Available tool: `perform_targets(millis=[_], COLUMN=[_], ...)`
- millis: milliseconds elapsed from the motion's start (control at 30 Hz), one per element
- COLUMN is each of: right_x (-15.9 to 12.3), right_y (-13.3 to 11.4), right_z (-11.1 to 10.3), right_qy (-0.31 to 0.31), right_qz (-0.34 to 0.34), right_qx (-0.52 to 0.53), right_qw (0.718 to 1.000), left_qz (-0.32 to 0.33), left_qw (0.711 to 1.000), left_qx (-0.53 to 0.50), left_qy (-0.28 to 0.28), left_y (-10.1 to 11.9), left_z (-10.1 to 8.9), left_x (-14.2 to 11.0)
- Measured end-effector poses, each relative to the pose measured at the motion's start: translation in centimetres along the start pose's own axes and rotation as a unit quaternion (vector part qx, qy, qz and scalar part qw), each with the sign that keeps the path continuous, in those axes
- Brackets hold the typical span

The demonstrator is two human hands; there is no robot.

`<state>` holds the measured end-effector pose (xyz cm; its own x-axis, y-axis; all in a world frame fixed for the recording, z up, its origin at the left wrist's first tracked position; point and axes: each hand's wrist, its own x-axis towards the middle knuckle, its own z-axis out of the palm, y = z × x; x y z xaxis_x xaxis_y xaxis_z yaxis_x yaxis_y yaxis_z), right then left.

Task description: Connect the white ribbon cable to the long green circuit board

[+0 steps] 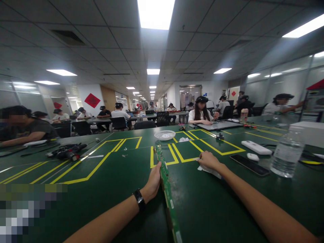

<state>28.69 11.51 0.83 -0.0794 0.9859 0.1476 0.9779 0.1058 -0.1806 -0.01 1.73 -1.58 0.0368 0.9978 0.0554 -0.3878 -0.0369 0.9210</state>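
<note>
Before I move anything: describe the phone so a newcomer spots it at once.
On the green table, find the clear bottle at the right. The phone lies flat just left of it, between bottle and right hand. It's the thin black slab; its neighbours, a long block and a small case, are both white.

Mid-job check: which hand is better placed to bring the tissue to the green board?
Right, I'd judge. The right hand is already at the tissue, just right of the board; the left hand is gripping the board.
</note>
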Motion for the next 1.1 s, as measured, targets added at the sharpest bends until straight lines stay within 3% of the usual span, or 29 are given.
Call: perform_targets(millis=[200, 333, 433, 567, 833, 1100], right_x=[-0.2, -2.2, -4.0, -5.2, -5.7, -5.6], right_y=[-2.2, -6.2, -8.9, -10.3, -10.7, -10.8], right_z=[-0.3, -1.0, -1.8, -2.0, -1.8, -1.1], right_qy=[-0.014, -0.068, -0.126, -0.173, -0.202, -0.207], right_qz=[-0.062, -0.134, -0.165, -0.162, -0.134, -0.151], right_qx=[0.160, 0.338, 0.403, 0.444, 0.478, 0.482], right_qw=[0.985, 0.929, 0.891, 0.864, 0.844, 0.838], left_qz=[0.003, 0.012, 0.012, 0.003, 0.002, 0.000], left_qw=[0.997, 0.992, 0.989, 0.987, 0.987, 0.987], left_qx=[0.045, 0.049, 0.061, 0.084, 0.086, 0.088], left_qy=[-0.061, -0.114, -0.134, -0.135, -0.134, -0.137], left_y=[0.2, 0.8, 1.1, 1.0, 0.9, 1.0], left_z=[0.2, 0.8, 1.1, 1.0, 0.9, 1.1], left_x=[-0.7, -1.2, -1.3, -1.1, -1.1, -1.2])
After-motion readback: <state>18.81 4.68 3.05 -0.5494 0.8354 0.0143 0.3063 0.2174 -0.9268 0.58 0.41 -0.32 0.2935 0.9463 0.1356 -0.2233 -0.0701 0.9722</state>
